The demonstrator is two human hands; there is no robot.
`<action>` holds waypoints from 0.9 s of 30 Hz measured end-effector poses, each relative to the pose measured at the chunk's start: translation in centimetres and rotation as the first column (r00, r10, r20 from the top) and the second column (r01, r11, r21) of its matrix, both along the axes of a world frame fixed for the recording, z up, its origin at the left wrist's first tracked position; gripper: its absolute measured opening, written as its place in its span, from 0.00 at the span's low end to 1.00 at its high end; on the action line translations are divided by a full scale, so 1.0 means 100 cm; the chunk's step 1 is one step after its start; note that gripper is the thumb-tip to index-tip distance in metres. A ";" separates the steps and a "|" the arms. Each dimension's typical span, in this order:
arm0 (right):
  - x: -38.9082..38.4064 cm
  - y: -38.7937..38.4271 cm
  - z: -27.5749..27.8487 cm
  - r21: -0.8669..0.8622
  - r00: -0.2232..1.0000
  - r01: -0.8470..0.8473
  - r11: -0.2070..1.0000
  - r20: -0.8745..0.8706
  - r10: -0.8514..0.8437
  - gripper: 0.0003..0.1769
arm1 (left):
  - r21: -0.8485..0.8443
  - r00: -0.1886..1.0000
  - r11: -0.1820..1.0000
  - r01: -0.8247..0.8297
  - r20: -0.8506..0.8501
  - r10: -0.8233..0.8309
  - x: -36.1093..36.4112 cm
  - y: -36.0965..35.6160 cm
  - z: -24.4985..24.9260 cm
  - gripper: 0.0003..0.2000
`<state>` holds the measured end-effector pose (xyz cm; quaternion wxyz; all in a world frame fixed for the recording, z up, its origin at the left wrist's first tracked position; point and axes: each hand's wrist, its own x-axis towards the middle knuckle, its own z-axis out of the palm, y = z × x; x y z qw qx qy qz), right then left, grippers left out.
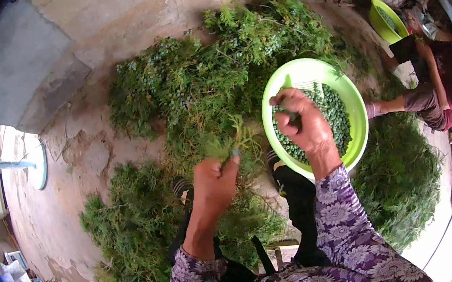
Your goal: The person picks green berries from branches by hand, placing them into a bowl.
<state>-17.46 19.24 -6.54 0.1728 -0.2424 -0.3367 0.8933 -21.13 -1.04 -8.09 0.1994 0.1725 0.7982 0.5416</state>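
Observation:
My left hand (215, 181) is closed on a green sprig (232, 143), pinched between thumb and forefinger, above the cut branches on the ground. Over the light green basin (357, 106), my right hand (306, 122) has its fingers curled together; what they hold, if anything, cannot be made out. Many small green berries (337, 118) lie inside the basin, which stands to the right of my left hand. Beyond my hands spreads a large heap of leafy branches (189, 80) with pale berries on it.
More cut greenery lies at the lower left (128, 222) and lower right (400, 181). At the right sits another person (451, 74) near a second green basin (384, 20). A wall (134, 10) runs along the back. Household items stand at the far left.

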 end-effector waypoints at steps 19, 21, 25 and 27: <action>0.002 -0.054 0.005 0.637 0.857 -0.512 0.576 0.331 0.395 0.06 | -0.064 0.995 0.993 0.097 0.035 -0.095 -0.007 -0.002 -0.009 0.12; 0.002 -0.045 0.009 0.426 0.877 -0.481 0.766 0.254 0.409 0.05 | 0.071 0.993 0.996 0.054 0.101 -0.061 -0.008 -0.001 -0.001 0.09; 0.005 -0.010 -0.002 0.136 0.983 -0.183 0.974 0.007 0.183 0.04 | -0.227 0.998 0.972 -0.063 -0.017 0.061 -0.026 -0.021 0.009 0.09; 0.009 0.007 -0.004 0.321 0.997 -0.017 0.947 0.077 -0.008 0.05 | -0.547 0.934 0.797 -0.257 -0.354 0.059 -0.045 -0.042 0.005 0.11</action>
